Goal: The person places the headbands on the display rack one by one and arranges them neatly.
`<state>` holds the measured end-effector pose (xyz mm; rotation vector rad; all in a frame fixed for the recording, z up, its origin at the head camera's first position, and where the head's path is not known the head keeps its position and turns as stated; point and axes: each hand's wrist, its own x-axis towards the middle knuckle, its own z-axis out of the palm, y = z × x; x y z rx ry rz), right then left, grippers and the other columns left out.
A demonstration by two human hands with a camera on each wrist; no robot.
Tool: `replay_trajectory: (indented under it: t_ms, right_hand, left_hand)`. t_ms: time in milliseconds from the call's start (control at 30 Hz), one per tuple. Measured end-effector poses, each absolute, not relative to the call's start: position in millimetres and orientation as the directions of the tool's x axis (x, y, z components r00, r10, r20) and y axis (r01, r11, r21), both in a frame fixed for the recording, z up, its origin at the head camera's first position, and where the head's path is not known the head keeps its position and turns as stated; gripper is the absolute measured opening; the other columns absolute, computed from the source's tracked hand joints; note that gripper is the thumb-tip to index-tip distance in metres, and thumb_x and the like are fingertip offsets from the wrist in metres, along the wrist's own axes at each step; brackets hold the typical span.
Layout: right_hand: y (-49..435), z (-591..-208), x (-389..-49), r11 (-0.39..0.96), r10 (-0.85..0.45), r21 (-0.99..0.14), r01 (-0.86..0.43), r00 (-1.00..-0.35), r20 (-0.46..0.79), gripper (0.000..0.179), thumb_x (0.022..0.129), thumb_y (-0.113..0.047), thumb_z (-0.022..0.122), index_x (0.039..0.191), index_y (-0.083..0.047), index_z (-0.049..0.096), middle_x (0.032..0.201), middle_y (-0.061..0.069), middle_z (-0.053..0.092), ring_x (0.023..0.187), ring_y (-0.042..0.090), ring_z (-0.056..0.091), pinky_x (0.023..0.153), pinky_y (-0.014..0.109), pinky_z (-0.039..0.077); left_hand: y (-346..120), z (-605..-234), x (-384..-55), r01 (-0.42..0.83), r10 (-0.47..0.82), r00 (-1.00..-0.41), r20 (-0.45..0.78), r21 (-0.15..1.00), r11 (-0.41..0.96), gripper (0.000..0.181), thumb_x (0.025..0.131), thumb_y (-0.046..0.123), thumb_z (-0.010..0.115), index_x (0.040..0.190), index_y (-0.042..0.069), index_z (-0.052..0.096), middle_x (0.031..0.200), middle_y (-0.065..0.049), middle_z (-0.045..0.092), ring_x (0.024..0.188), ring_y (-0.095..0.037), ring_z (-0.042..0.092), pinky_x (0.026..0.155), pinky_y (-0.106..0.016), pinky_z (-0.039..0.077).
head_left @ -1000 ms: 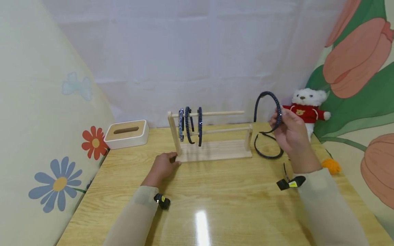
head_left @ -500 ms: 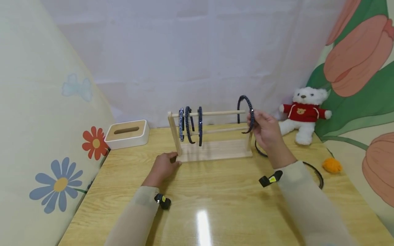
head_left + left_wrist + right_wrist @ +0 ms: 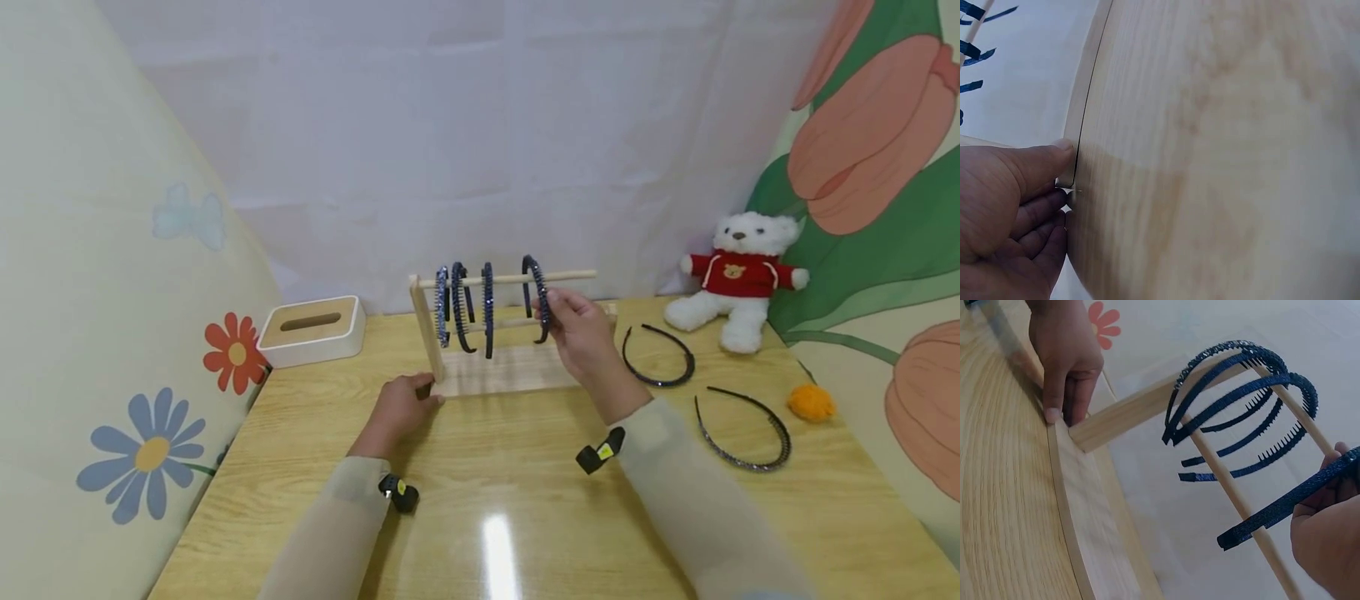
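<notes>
My right hand (image 3: pixel 585 337) pinches a dark blue, toothed headband (image 3: pixel 542 296) by its side. That headband loops over the top rod of a wooden headband rack (image 3: pixel 517 371), right of three others hanging there. Of these, the leftmost headband (image 3: pixel 442 308) looks sparkly silver-blue. In the right wrist view, the held headband (image 3: pixel 1297 497) lies across both rods. My left hand (image 3: pixel 397 406) holds the rack's front left base corner. The left wrist view shows the thumb (image 3: pixel 1054 156) on the base's edge, with the other fingers curled below.
Two dark headbands lie on the table to the right, one farther headband (image 3: pixel 660 382) and one nearer headband (image 3: pixel 757 467). A white teddy bear (image 3: pixel 741 275) sits behind them, near an orange fuzzy ball (image 3: pixel 811 402). A tissue box (image 3: pixel 311 329) stands at back left.
My right hand has carried the headband left from beside the rack, over the rod's free end and along it toward the other three. The left hand has stayed at the base corner.
</notes>
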<state>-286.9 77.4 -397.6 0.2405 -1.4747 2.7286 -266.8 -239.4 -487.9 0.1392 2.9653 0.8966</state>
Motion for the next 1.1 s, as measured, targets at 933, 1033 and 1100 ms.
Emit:
replay_trajectory:
  t_ms: [933,1033,1100]
  right_hand:
    - [42,-398,-287,-0.574,-0.092,-0.818,-0.022,-0.992,0.092,0.019,0.114,-0.007,0.054,0.113,-0.001,0.072,0.111,0.009,0.074,0.099,0.016,0.071,0.097,0.028,0.062]
    - [42,-397,-287,-0.579,-0.097,-0.815,-0.013,-0.992,0.085,0.020,0.114,-0.008,0.055,0.117,0.001,0.072,0.112,0.010,0.073,0.100,0.016,0.072,0.100,0.028,0.062]
    - [43,-397,-287,-0.581,-0.101,-0.814,-0.010,-0.991,0.084,0.021,0.115,-0.009,0.054,0.120,0.002,0.071,0.114,0.011,0.073,0.101,0.016,0.072,0.099,0.028,0.062]
  left_hand:
    - [-237,-486,-263,0.086,0.112,-0.994,-0.013,0.556,0.827,0.050,0.105,0.018,0.075,0.151,0.000,0.063,0.146,-0.027,0.067,0.140,-0.046,0.062,0.117,-0.060,0.051]
    - [-237,-486,-264,0.083,0.108,-0.994,-0.012,0.559,0.825,0.050,0.105,0.018,0.075,0.151,0.001,0.064,0.146,-0.026,0.068,0.139,-0.045,0.062,0.117,-0.060,0.051]
    - [-237,-486,-265,0.078,0.105,-0.994,-0.015,0.561,0.824,0.050,0.105,0.018,0.075,0.151,0.002,0.064,0.145,-0.026,0.069,0.138,-0.044,0.063,0.116,-0.060,0.052]
